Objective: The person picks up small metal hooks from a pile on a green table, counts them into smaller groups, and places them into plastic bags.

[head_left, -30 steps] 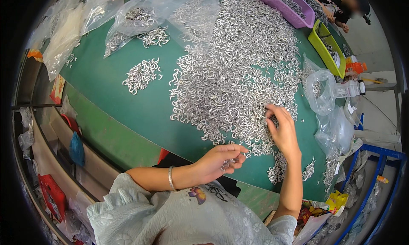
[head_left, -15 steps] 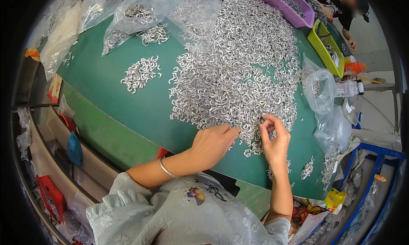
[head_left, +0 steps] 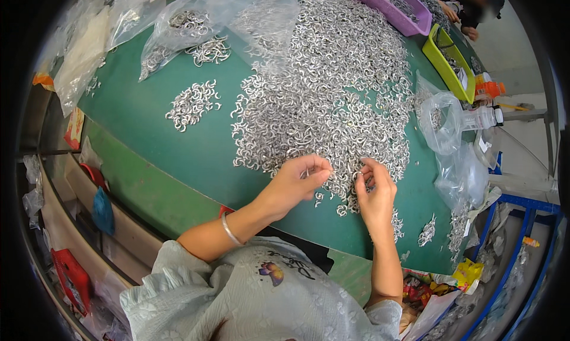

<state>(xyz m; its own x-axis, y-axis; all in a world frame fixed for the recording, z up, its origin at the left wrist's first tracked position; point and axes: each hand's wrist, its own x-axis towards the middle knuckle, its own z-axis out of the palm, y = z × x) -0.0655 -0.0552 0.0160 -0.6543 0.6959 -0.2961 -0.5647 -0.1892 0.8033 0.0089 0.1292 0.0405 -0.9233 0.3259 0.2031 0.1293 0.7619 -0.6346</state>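
A large heap of small silver C-shaped metal pieces [head_left: 309, 115] spreads over the green tabletop [head_left: 196, 157]. At the heap's near edge, my left hand [head_left: 297, 184] is closed, thumb and forefinger pinched together; what is at the tips is too small to make out. Just to its right my right hand [head_left: 377, 195] bends its fingers toward the thumb, with one small silver curved piece at the tips. The two hands are apart, a short gap of loose pieces between them. A smaller pile of the pieces [head_left: 193, 105] lies separately to the left.
A clear plastic bag [head_left: 172, 41] with pieces stands at the back left. Purple [head_left: 392, 11] and lime-green [head_left: 449, 74] baskets sit at the back right, near another person's hand [head_left: 469, 32]. Clear bags [head_left: 442, 127] and a bottle [head_left: 482, 118] lie along the right edge.
My left hand has turned and lifted slightly, its thumb and forefinger now showing in a pinch. The right hand has shifted a little left. The whole view has moved slightly.
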